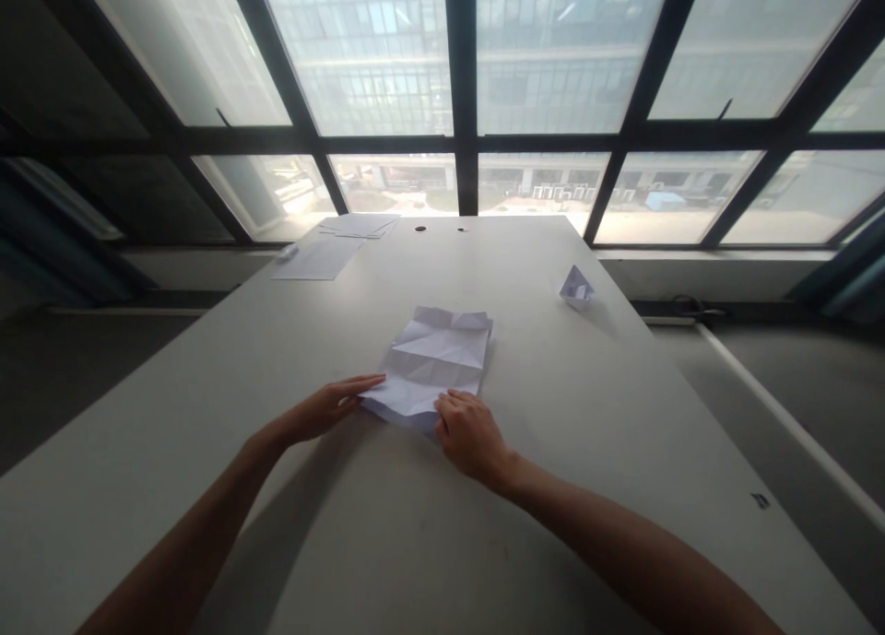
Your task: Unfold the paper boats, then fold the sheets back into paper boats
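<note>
At frame centre lies the creased paper [442, 347], seemingly steadied by the left hand [330, 406], fingers nearly straight, grip unclear, while the right hand [471, 435] pinches the near edge, fingers curled.

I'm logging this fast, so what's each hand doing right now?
Left hand: open, touching the creased paper.
Right hand: curled at the paper's near edge; grip unclear.

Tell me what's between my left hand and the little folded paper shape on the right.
From your left hand, first the creased paper, then bare white table up to the little folded paper shape, as the head view shows.
</note>
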`<control>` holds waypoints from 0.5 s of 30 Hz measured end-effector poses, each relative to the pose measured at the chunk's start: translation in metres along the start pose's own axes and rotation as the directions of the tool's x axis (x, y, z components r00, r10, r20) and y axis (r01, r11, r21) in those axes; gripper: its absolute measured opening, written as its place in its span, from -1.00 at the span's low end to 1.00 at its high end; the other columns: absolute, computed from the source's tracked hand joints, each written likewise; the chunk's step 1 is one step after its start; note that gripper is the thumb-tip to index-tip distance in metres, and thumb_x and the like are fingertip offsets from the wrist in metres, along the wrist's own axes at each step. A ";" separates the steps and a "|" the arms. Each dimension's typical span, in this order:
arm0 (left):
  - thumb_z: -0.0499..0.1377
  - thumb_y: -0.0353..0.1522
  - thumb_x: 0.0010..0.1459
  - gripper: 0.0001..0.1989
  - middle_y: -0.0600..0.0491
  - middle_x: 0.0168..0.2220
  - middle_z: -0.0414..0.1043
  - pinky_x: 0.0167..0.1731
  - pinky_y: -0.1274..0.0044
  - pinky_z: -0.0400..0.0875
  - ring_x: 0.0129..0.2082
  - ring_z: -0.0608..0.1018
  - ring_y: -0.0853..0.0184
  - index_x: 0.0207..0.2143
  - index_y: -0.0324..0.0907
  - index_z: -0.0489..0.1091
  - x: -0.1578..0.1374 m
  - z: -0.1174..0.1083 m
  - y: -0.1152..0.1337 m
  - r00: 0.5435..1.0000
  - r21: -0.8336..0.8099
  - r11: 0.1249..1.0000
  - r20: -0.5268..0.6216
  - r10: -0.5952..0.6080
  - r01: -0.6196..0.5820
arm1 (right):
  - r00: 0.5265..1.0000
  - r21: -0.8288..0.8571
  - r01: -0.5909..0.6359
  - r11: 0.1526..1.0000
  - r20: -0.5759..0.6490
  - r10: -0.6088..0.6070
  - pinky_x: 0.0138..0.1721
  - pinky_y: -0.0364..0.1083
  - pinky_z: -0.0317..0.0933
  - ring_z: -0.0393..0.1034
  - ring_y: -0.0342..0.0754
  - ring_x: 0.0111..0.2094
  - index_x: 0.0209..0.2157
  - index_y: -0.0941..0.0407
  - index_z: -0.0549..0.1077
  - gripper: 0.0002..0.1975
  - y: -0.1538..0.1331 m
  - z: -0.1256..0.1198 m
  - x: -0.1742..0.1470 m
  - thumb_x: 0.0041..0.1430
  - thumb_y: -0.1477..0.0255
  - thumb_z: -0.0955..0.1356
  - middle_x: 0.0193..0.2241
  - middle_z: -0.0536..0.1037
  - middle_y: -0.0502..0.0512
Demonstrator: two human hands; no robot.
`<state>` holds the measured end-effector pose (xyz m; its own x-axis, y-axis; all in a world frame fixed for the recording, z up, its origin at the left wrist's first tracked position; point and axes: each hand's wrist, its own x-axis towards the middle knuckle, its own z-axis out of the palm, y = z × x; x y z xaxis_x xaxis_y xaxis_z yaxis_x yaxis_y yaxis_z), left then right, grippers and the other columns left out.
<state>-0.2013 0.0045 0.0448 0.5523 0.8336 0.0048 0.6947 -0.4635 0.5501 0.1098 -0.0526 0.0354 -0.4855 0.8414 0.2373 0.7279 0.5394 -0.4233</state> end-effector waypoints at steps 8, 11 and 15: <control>0.08 -0.06 0.24 -0.45 -0.08 0.21 0.33 0.18 0.27 0.30 0.16 0.45 0.11 0.16 -0.14 0.38 -0.001 0.005 -0.017 0.982 -0.217 0.972 -0.143 -0.125 0.092 | 0.997 -0.107 0.047 0.993 0.064 -0.041 0.14 0.02 0.14 0.26 0.10 0.15 -0.08 0.26 0.46 -0.73 -0.013 0.020 -0.004 0.29 0.54 0.21 0.02 0.49 0.35; 0.14 0.06 0.14 -0.33 -0.14 0.15 0.40 0.09 0.27 0.42 0.08 0.51 0.07 0.14 -0.20 0.40 -0.007 0.005 -0.018 0.925 -0.354 0.921 -0.270 -0.268 0.164 | 0.997 -0.128 0.049 0.991 0.060 -0.042 0.17 0.07 0.12 0.19 0.14 0.20 -0.02 0.29 0.44 -0.70 -0.012 0.027 -0.008 0.29 0.55 0.21 0.11 0.42 0.38; 0.18 0.08 0.09 -0.31 -0.08 0.10 0.46 0.11 0.26 0.39 0.08 0.51 0.07 0.14 -0.13 0.40 -0.015 0.009 -0.014 0.890 -0.354 0.899 -0.278 -0.363 0.256 | 0.996 -0.147 0.072 0.987 0.057 -0.064 0.19 0.10 0.11 0.16 0.16 0.22 0.04 0.29 0.41 -0.67 -0.014 0.030 -0.010 0.30 0.55 0.20 0.17 0.36 0.39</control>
<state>-0.2152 -0.0046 0.0300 0.1113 0.9931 0.0365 0.6032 -0.0967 0.7917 0.0902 -0.0691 0.0130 -0.5576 0.8020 0.2141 0.7546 0.5972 -0.2719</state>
